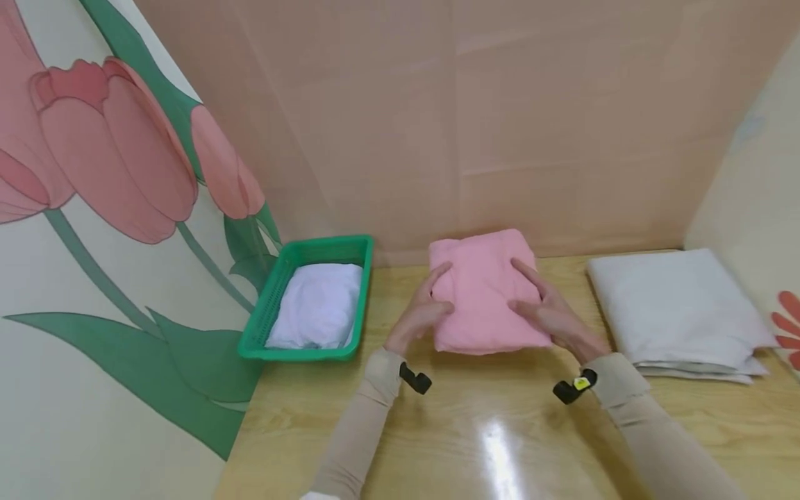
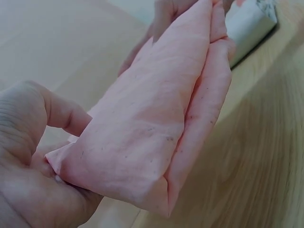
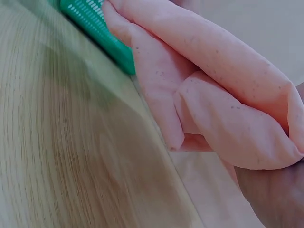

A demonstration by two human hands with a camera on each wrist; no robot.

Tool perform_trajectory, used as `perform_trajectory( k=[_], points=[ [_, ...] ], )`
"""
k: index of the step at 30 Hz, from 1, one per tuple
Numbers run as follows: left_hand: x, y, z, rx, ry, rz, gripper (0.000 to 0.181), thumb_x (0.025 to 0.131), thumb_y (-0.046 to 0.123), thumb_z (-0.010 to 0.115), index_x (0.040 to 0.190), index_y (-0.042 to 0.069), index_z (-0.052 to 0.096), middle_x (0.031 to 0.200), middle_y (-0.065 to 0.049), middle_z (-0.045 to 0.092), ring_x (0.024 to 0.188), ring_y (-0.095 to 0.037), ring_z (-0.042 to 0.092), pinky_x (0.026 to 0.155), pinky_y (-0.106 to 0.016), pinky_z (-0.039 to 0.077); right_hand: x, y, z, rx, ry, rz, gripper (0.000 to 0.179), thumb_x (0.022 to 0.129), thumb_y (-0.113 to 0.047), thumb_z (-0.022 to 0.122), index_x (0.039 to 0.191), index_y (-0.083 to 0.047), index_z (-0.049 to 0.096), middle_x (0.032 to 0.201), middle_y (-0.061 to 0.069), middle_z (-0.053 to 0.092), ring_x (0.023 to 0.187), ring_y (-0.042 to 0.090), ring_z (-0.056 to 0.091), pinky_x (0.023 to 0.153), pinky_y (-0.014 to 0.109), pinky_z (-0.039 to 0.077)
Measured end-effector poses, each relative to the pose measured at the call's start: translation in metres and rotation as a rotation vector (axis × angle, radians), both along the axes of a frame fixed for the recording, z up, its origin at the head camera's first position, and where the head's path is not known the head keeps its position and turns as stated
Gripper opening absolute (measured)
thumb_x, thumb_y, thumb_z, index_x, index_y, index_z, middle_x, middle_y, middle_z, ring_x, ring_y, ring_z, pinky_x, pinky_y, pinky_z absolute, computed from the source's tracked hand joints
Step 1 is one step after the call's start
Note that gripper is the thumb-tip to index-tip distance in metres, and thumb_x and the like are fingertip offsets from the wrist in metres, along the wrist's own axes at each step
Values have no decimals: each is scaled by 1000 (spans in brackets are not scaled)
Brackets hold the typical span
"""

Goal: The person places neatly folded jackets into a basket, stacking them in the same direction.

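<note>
A folded pink cloth (image 1: 484, 292) is held up in front of the person, above the wooden table. The left hand (image 1: 420, 312) grips its left side, thumb on the near face. On the opposite side the right hand (image 1: 551, 309) grips it the same way. In the left wrist view the cloth (image 2: 137, 118) shows thick folded layers along its lower edge, and the left hand (image 2: 42, 156) pinches a corner. From the right wrist, the cloth (image 3: 213, 90) has a loose rolled fold, with part of the right hand (image 3: 266, 194) beneath it.
A green plastic basket (image 1: 250, 340) with a folded white cloth (image 1: 319, 305) inside stands at the left by the painted wall. To the right lies a larger folded white cloth (image 1: 675, 305). A brown panel (image 1: 500, 125) rises behind the table (image 1: 450, 437).
</note>
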State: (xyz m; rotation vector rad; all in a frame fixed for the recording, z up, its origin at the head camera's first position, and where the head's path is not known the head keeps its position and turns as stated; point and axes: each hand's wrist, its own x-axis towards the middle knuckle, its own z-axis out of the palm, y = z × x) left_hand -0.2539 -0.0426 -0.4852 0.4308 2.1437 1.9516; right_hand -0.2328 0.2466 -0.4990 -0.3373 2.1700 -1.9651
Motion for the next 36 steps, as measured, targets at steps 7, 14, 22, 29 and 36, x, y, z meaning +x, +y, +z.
perform_trajectory(
  k=[7, 14, 22, 29, 36],
  points=[
    [-2, -29, 11, -28, 6, -2, 99, 82, -14, 60, 165, 37, 40, 161, -21, 31, 54, -11, 36, 51, -23, 37, -5, -28, 6, -18, 10, -1, 88, 103, -7, 68, 171, -41, 22, 178, 13, 2, 91, 21, 63, 67, 32, 59],
    [-4, -51, 20, -14, 42, 10, 98, 82, -17, 58, 166, 29, 38, 165, -17, 28, 102, -24, 50, 62, -25, 45, -10, -53, 14, -66, 19, 28, 89, 103, -3, 67, 171, -41, 23, 178, 16, 4, 83, 20, 66, 63, 33, 60],
    [-4, -73, 37, -26, 64, 47, 101, 79, -20, 58, 168, 21, 35, 166, -18, 32, 125, -31, 47, 76, -26, 53, -19, -78, 23, -126, -1, 43, 90, 102, -2, 67, 170, -42, 25, 170, 22, 20, 80, 22, 69, 66, 36, 63],
    [-9, -98, 46, -50, 71, 44, 98, 82, -18, 61, 167, 26, 39, 165, -9, 32, 93, -23, 52, 67, -27, 47, -25, -98, 32, -136, -3, 72, 90, 102, -3, 68, 169, -44, 25, 171, 23, 19, 71, 22, 69, 61, 36, 62],
    [-8, -132, 55, -29, 55, 65, 96, 85, -18, 60, 166, 29, 39, 157, -15, 36, 99, -23, 50, 70, -25, 47, -34, -128, 43, -137, 40, 127, 90, 101, 0, 65, 170, -41, 24, 177, 11, 11, 86, 25, 68, 69, 36, 63]
  ],
)
